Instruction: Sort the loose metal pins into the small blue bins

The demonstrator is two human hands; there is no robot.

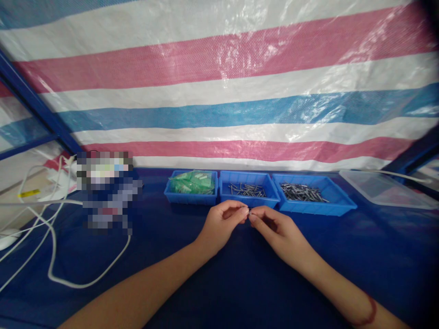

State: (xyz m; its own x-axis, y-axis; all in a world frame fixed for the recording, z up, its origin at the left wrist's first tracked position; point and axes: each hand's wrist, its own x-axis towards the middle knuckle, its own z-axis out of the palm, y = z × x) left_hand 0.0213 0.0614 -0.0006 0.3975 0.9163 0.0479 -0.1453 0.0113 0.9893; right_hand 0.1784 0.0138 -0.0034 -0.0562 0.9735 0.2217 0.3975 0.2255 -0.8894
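My left hand (222,222) and my right hand (274,227) meet fingertip to fingertip over the dark blue table cover (212,283), just in front of the middle blue tray (247,190). Both pinch a tiny metal piece (249,212) between thumb and fingers; what it is I cannot make out. The middle tray holds several thin metal pins. A left blue tray (191,187) holds green plastic bags. A right blue tray (313,194) holds a heap of darker metal pins.
A clear plastic lid or tray (384,188) lies at the far right. White cables (51,256) loop over the left side beside a blurred object (106,192). A striped tarpaulin (219,82) hangs as the back wall.
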